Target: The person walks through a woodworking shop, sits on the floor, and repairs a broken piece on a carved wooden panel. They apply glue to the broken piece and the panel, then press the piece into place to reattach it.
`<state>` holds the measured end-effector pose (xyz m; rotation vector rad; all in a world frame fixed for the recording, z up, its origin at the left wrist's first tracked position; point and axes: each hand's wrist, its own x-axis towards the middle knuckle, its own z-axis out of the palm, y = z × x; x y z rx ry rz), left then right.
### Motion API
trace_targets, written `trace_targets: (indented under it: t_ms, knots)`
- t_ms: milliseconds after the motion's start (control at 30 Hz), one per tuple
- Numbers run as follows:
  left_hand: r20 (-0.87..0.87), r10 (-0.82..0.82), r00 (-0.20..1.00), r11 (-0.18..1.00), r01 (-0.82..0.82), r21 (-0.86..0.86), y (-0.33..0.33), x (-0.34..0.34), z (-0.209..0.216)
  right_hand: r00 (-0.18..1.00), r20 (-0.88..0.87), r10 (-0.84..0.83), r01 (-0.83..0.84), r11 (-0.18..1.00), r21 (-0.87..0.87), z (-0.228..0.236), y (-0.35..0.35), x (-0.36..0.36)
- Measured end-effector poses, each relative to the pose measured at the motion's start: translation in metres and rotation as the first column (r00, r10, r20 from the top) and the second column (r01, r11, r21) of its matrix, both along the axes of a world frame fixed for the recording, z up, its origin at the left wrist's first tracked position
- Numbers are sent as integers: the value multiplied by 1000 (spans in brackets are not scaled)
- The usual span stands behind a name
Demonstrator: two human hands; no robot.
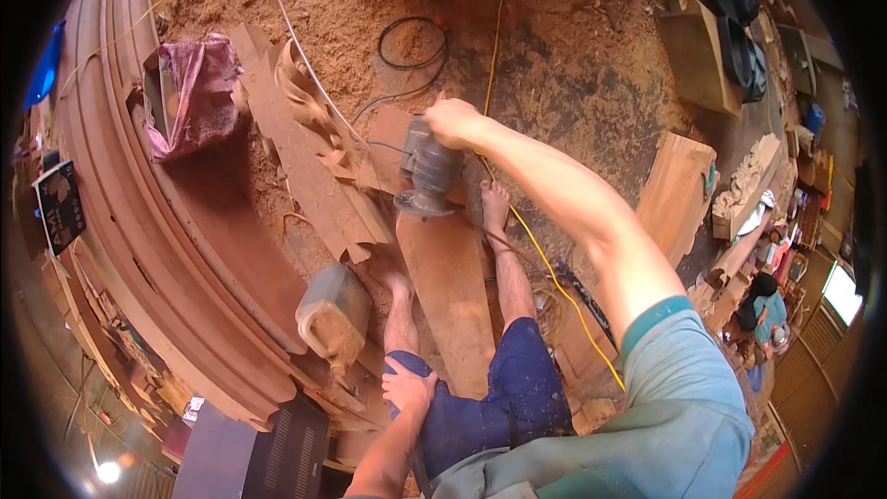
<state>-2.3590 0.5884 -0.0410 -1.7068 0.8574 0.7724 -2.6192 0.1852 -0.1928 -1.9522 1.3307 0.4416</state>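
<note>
My right hand (pixel 450 122) is closed around the top of a dark, dusty router (pixel 431 169), its arm stretched far forward. The tool's round base (pixel 425 204) is at the far end of a long wooden board (pixel 445 291) lying between my legs. Whether the base touches the wood cannot be made out. My left hand (pixel 409 386) lies on my left knee, fingers spread over the blue shorts, holding nothing. A cloudy plastic container (pixel 334 314) with sawdust in it lies tipped left of my left leg.
Carved wood (pixel 319 148) and long stacked boards (pixel 199 249) lie to the left, with a pink cloth (pixel 199 97). A yellow cord (pixel 545 263) runs past my right foot; a black cable (pixel 411 65) coils ahead. Wooden blocks (pixel 674 189) stand right. Sawdust covers the floor.
</note>
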Motion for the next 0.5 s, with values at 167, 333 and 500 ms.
trace_targets:
  t_ms: [167,333,500]
  knots:
    - [19,-49,999,998,48,37,-20,-7,-1,792,194,-578,568,816,111,2,76,-148]
    - [55,-84,995,995,80,63,-23,-14,-6,-283,184,-941,886,-183,426,6,163,-238]
    - [42,-139,989,987,135,83,-23,-22,-13,-682,251,-687,725,-590,355,-68,205,-320]
